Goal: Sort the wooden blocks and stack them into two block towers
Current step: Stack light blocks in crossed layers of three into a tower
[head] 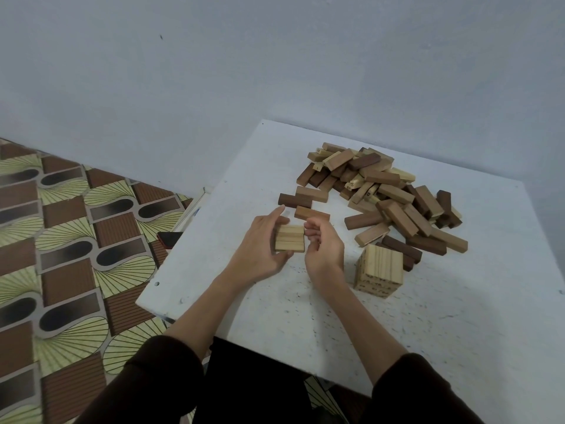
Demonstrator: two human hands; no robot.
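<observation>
Dark sleeves (159,371) frame the lower edge of the view; from them our forearms reach onto the white table (458,332). Our left hand (260,249) and right hand (324,249) press from either side on a set of three pale blocks (289,238) laid side by side, the left fingers curled against one end with the index finger extended, the right fingers bent against the other. We cannot tell whether the set rests on the table or is lifted clear of it. To the right stands the pale tower (379,270), several layers high. Beyond it lies the unsorted pile (388,194) of dark and pale blocks, and three loose brown blocks (305,201) lie just beyond our fingers.

Risks, as we judge them: the trio is held only by pressure at its ends, so uneven squeezing could let the middle block slip out. Carried to the tower, a skewed or heavy landing could shift the upper layers. A passing wrist could also nudge the tower.
</observation>
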